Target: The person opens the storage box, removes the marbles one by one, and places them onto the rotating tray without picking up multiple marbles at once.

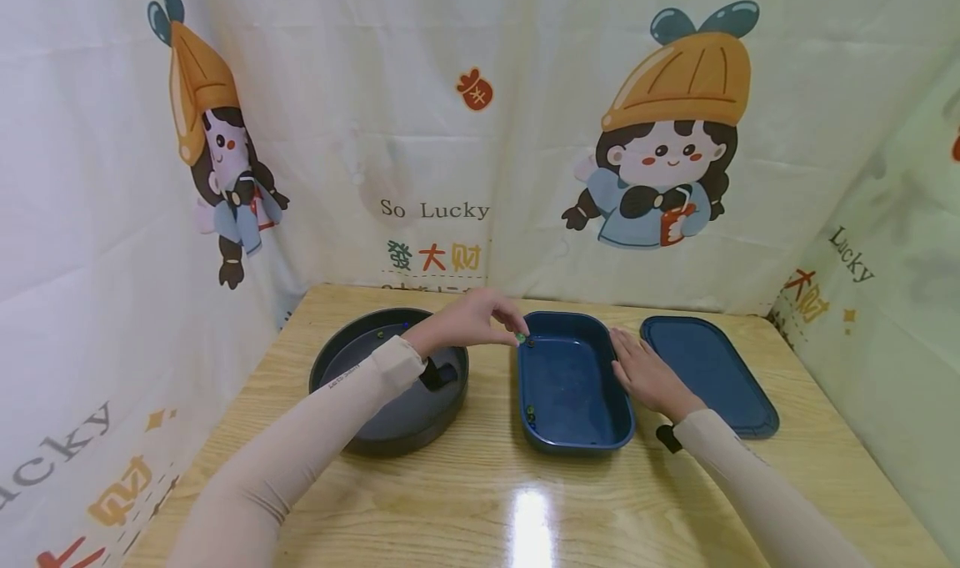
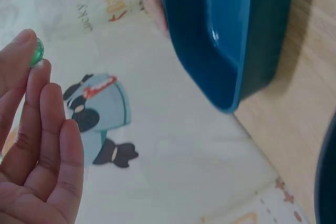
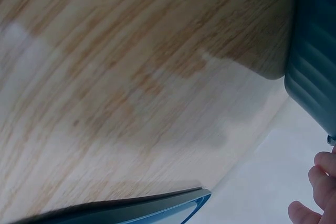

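Plainly, "So Lucky" (image 1: 435,210) reads across the far curtain (image 1: 540,42), and "Lucky" (image 1: 852,255) on the right one. A dark pan (image 1: 401,436) stands left, a blue lid (image 1: 705,372) lies right, and the box (image 1: 573,389) sits between, marbles (image 1: 530,412) along its left side. My left hand (image 1: 477,318) pinches a green marble (image 1: 521,337) near the box's far left corner; my right hand (image 1: 648,374) rests, fingers extended, at its right rim.

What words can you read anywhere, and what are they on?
"So Lucky": back curtain
"發大财": back curtain
"Lucky", "大财": right curtain
"ucky" (cut off), "财", one cut-off red character: left curtain
Can't read: tiny print on the left sleeve, the red pouch sign, the partly hidden row under "發大财".
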Motion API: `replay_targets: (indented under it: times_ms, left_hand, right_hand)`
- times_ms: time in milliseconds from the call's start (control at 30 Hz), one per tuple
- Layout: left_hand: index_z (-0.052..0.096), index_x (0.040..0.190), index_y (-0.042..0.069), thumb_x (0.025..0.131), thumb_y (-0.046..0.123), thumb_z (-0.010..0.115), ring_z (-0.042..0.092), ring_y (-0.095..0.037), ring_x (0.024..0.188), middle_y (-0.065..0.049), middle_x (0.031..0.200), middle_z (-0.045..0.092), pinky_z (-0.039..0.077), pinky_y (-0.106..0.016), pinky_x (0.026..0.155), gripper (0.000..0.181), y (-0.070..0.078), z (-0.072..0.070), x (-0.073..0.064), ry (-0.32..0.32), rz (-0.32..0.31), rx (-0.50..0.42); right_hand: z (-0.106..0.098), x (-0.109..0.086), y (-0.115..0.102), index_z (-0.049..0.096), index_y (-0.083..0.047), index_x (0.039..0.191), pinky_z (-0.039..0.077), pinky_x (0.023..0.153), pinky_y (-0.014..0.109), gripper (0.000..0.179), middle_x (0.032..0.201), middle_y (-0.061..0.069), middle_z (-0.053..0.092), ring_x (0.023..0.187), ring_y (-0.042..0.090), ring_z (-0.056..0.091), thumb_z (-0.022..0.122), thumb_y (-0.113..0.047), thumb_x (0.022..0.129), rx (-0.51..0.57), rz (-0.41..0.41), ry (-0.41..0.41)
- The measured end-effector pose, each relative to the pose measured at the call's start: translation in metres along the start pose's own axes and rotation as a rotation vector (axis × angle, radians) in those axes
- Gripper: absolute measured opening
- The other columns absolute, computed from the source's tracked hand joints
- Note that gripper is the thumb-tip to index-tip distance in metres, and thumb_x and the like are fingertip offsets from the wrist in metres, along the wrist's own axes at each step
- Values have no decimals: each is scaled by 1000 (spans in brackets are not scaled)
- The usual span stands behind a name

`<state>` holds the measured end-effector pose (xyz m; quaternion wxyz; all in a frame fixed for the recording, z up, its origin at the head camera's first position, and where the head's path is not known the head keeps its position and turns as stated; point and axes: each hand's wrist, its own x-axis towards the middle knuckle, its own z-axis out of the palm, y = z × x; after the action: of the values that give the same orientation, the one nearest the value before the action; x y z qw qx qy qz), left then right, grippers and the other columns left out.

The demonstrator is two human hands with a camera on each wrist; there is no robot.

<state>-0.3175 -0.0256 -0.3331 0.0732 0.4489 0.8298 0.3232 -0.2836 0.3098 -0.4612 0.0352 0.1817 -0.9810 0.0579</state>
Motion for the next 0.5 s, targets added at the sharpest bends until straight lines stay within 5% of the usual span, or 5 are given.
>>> replay_targets:
  times_ms: [500]
  left_hand:
    - [73, 96, 17, 82, 17, 71, 66, -14, 94, 1, 98, 71, 53, -30, 78, 14, -27, -26, -61, 133, -208, -58]
  right_hand:
    - [1, -1, 0, 19, 8, 146, 19, 112, 57, 56, 153, 25, 21, 141, 41, 21, 37, -21, 101, 1, 0, -5]
